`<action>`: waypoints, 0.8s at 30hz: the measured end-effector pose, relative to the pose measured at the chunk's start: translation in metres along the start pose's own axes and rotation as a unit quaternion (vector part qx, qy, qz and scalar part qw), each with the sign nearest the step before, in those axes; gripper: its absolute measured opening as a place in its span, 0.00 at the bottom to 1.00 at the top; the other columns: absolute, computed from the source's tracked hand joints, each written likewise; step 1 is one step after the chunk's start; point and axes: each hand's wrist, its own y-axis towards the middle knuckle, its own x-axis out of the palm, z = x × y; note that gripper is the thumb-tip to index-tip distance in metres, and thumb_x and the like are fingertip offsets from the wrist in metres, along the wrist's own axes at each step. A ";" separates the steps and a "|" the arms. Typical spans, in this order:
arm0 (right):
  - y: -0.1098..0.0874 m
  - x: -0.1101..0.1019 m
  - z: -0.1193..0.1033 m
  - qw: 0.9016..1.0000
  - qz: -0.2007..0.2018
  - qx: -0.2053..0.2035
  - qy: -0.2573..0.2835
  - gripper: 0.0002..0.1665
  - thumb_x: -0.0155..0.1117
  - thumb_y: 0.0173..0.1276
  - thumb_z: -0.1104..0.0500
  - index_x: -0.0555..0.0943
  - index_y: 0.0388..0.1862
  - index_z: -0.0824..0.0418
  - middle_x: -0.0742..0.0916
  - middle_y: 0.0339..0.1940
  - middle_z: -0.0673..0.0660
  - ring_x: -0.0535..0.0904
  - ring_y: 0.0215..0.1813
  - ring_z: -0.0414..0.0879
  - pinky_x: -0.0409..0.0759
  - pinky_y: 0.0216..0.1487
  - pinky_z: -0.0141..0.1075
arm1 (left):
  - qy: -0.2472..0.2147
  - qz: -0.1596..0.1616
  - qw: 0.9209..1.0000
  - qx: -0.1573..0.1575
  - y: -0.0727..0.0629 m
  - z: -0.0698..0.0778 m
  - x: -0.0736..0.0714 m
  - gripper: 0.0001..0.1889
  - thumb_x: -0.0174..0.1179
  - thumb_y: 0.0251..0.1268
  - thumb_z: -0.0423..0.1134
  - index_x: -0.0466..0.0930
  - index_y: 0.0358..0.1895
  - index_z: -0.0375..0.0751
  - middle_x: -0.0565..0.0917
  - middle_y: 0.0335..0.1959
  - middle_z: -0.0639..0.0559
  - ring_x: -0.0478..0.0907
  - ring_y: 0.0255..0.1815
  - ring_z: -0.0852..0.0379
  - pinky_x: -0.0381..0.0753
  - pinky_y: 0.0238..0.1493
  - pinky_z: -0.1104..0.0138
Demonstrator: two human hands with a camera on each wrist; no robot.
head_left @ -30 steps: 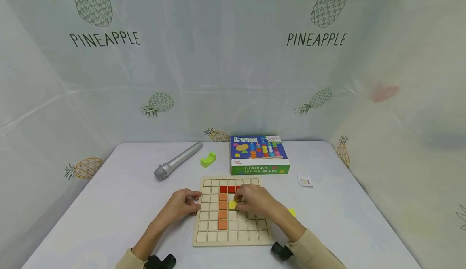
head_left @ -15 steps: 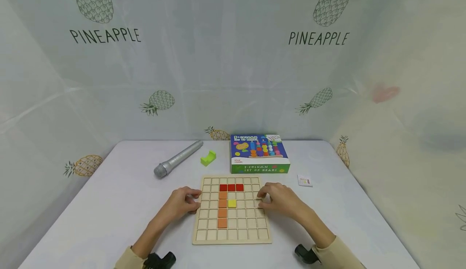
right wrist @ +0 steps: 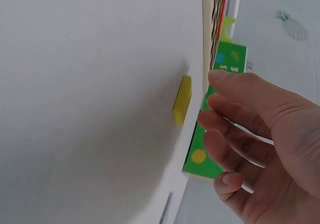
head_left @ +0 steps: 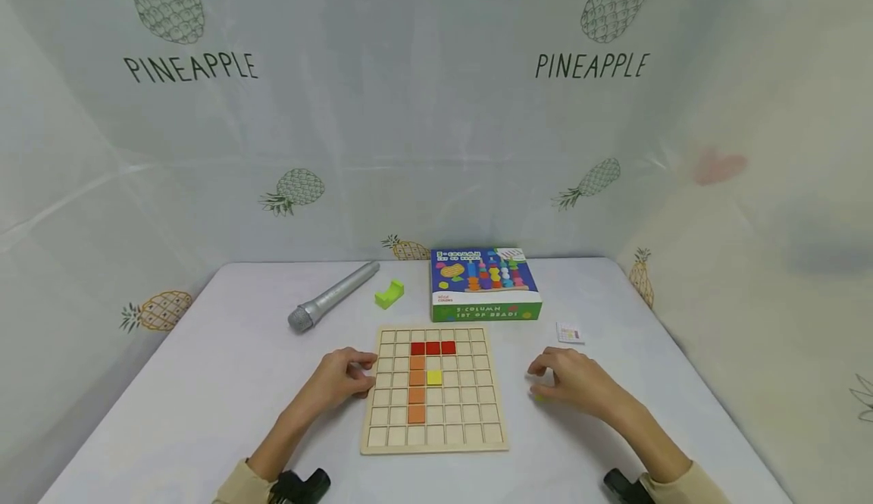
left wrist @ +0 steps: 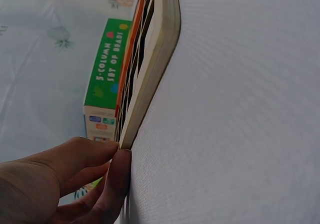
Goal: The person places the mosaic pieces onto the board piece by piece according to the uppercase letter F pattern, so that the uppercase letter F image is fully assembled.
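A wooden grid board (head_left: 464,436) lies on the table in the head view, holding a row of red tiles (head_left: 433,348), a column of orange tiles (head_left: 417,396) and one yellow tile (head_left: 434,377). My left hand (head_left: 339,374) touches the board's left edge with relaxed fingertips. In the left wrist view, thumb and finger meet the edge close to the tabletop. Right of the board, my right hand (head_left: 576,381) hovers with loosely bent fingers, holding nothing. Under it lies a loose yellow tile (right wrist: 182,100), apart from the fingers and mostly hidden in the head view.
A bead-set box (head_left: 486,286) stands behind the board. To its left are a light green curved block (head_left: 389,294) and a silver microphone (head_left: 333,297). A small printed card (head_left: 570,333) lies beyond my right hand. A pineapple-print curtain (head_left: 423,110) hangs behind the table.
My right hand has let go of the yellow tile on the board and moved right, over the loose yellow tile. My left hand stays at the board's edge.
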 end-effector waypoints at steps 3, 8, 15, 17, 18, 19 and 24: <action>-0.004 -0.002 0.006 1.000 0.001 0.004 -0.001 0.14 0.76 0.54 0.53 0.87 0.39 0.56 0.86 0.33 0.44 0.73 0.29 0.33 0.73 0.28 0.26 | -0.001 0.002 1.000 -0.001 0.000 0.000 0.000 0.22 0.67 0.54 0.26 0.80 0.54 0.25 0.82 0.42 0.41 0.83 0.29 0.59 0.84 0.26 0.72; -0.011 -0.001 0.013 1.000 -0.013 0.010 0.005 0.13 0.77 0.54 0.52 0.87 0.38 0.54 0.85 0.32 0.42 0.68 0.27 0.31 0.69 0.27 0.25 | 0.001 0.003 1.000 0.002 0.001 0.000 -0.001 0.22 0.68 0.53 0.26 0.80 0.54 0.25 0.82 0.42 0.41 0.82 0.29 0.59 0.84 0.26 0.72; -0.015 0.001 0.017 0.999 -0.025 0.014 0.024 0.12 0.76 0.56 0.51 0.87 0.38 0.52 0.84 0.32 0.42 0.67 0.27 0.30 0.69 0.26 0.25 | 0.003 0.001 1.000 0.008 0.000 -0.001 -0.001 0.22 0.68 0.54 0.27 0.80 0.55 0.25 0.81 0.41 0.40 0.82 0.29 0.58 0.84 0.26 0.73; -0.014 0.002 0.018 0.999 -0.026 0.015 0.025 0.12 0.76 0.55 0.51 0.87 0.38 0.52 0.84 0.32 0.42 0.67 0.27 0.30 0.70 0.26 0.25 | -0.001 0.001 1.000 0.007 -0.001 0.000 -0.001 0.22 0.68 0.53 0.26 0.80 0.55 0.25 0.81 0.41 0.40 0.82 0.29 0.58 0.84 0.26 0.73; -0.015 0.002 0.018 0.999 -0.027 0.016 0.026 0.12 0.76 0.55 0.52 0.87 0.38 0.52 0.84 0.32 0.42 0.67 0.27 0.30 0.70 0.26 0.25 | -0.002 0.000 1.000 0.007 -0.002 0.001 -0.001 0.22 0.68 0.54 0.26 0.79 0.55 0.24 0.81 0.41 0.40 0.82 0.29 0.58 0.84 0.26 0.73; -0.015 0.002 0.018 0.999 -0.028 0.015 0.027 0.12 0.76 0.55 0.52 0.87 0.38 0.53 0.83 0.32 0.42 0.67 0.27 0.30 0.70 0.26 0.25 | -0.003 -0.001 1.000 0.006 -0.002 0.001 -0.001 0.22 0.68 0.54 0.26 0.79 0.55 0.24 0.81 0.41 0.40 0.82 0.29 0.58 0.84 0.26 0.72; -0.015 0.004 0.019 0.999 -0.028 0.010 0.032 0.12 0.76 0.55 0.54 0.88 0.38 0.54 0.83 0.32 0.42 0.68 0.27 0.30 0.71 0.26 0.24 | -0.002 -0.003 1.000 0.009 -0.002 0.002 -0.001 0.22 0.67 0.54 0.26 0.79 0.55 0.24 0.81 0.41 0.40 0.82 0.28 0.59 0.84 0.26 0.72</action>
